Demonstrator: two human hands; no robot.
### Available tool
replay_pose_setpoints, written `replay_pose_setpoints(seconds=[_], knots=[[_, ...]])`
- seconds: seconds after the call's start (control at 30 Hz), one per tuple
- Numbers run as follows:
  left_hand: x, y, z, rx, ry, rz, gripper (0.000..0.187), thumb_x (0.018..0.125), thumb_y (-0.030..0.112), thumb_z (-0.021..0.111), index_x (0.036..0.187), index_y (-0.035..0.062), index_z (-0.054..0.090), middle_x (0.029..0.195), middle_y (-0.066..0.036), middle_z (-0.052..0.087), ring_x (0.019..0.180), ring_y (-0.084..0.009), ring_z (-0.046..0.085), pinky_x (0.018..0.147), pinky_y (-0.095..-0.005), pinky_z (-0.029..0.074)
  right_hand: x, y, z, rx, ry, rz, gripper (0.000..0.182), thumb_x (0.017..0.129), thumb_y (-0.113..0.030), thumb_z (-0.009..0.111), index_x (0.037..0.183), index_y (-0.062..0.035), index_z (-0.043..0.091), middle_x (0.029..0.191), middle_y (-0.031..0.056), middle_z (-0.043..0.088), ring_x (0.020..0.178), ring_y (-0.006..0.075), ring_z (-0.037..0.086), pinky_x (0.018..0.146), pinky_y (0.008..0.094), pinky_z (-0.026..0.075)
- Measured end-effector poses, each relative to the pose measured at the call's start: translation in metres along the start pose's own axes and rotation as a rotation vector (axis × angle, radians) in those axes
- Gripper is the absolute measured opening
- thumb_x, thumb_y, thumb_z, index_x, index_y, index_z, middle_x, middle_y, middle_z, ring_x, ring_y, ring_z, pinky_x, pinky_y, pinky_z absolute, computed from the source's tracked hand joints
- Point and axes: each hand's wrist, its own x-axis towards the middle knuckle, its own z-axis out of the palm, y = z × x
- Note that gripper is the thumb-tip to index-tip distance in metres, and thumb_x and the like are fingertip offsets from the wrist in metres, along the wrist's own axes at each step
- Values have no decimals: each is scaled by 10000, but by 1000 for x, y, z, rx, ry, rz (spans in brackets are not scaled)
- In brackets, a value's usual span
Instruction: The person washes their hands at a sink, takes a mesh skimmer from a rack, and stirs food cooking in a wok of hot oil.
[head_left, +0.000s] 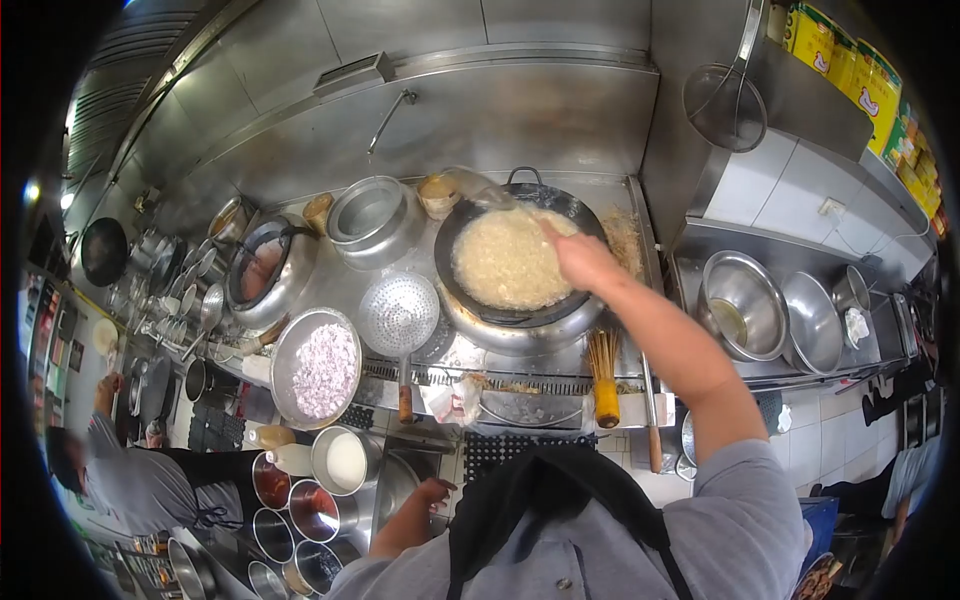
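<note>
A black wok (pixel 590 215) sits on the burner, holding a pale, bubbling, foamy mass (pixel 505 262). My right hand (pixel 575 258) reaches over the wok, closed around the handle of a metal ladle (pixel 480 188). The ladle's head is smeared by motion and tilts over the far left rim. Low in front of my body, my left hand (pixel 430 493) hangs near the stove's front edge, fingers apart and nothing visible in them. Between the wok and a bowl of chopped pinkish-white pieces (pixel 322 370) lies a perforated skimmer (pixel 400 312), its wooden handle toward me.
A bamboo brush (pixel 605 380) stands at the stove's front right. Left are a lidded pot (pixel 375 220) and several seasoning containers (pixel 345 460). Metal bowls (pixel 742 305) fill the right counter. A strainer (pixel 725 108) hangs above. Other people work at far left and right.
</note>
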Motion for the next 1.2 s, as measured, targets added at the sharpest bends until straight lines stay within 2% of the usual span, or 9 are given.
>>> replay_pose_setpoints(seconds=[0.2,0.4,0.53,0.67,0.8,0.97,1.07,1.13,1.2], knots=[[-26,25,-5,-108,98,116,414,866,47,519,1221,235,618,1021,-74,682,791,-171,689,520,-355,543,5,34,66,-123,-17,-128,671,807,46,430,1456,-62,298,975,223,657,897,367,647,818,441,514],[-13,15,-11,-331,127,126,371,858,54,572,1188,206,643,990,-82,683,755,-180,692,488,-341,530,-60,29,-4,-160,61,-112,701,781,32,466,1456,-59,297,901,226,664,853,354,658,789,432,522],[-26,9,5,-249,108,66,377,858,48,572,1186,217,645,975,-79,687,719,-178,690,500,-344,529,-82,10,12,-151,-63,-114,768,729,66,491,1459,-36,275,839,214,665,753,341,660,714,428,538],[-34,9,21,-316,31,69,445,846,-16,479,1239,162,590,907,-73,678,663,-148,657,530,-305,483,-82,47,49,-33,-104,-133,758,729,83,466,1454,-63,301,951,254,651,901,380,646,790,440,520],[-15,-13,20,-417,27,65,441,854,-5,454,1239,168,583,924,-74,678,633,-156,649,537,-309,494,-76,114,40,122,127,-186,689,758,70,449,1429,-44,339,1043,278,626,1001,406,607,874,445,479],[-29,-20,14,-475,93,48,420,866,32,458,1229,197,588,920,-72,672,652,-183,654,563,-329,504,-37,153,29,191,387,50,605,805,33,442,1400,-70,400,1079,301,596,970,443,591,862,456,470],[-19,-36,14,-558,60,45,387,887,70,461,1225,207,592,874,-58,667,659,-180,650,562,-340,497,13,162,51,252,250,61,554,840,-2,432,1381,-125,430,1033,255,640,776,373,665,643,425,532],[-15,-44,18,-515,80,45,361,896,87,465,1206,206,606,844,-47,663,644,-169,639,552,-335,488,35,138,66,418,78,247,630,796,55,430,1406,-99,410,946,247,641,648,324,633,506,428,487],[-14,-46,18,-505,89,38,341,898,94,474,1186,203,620,819,-39,660,629,-159,625,544,-329,479,71,141,113,879,37,290,632,825,44,425,1435,-116,372,768,134,584,509,201,509,387,334,383]])
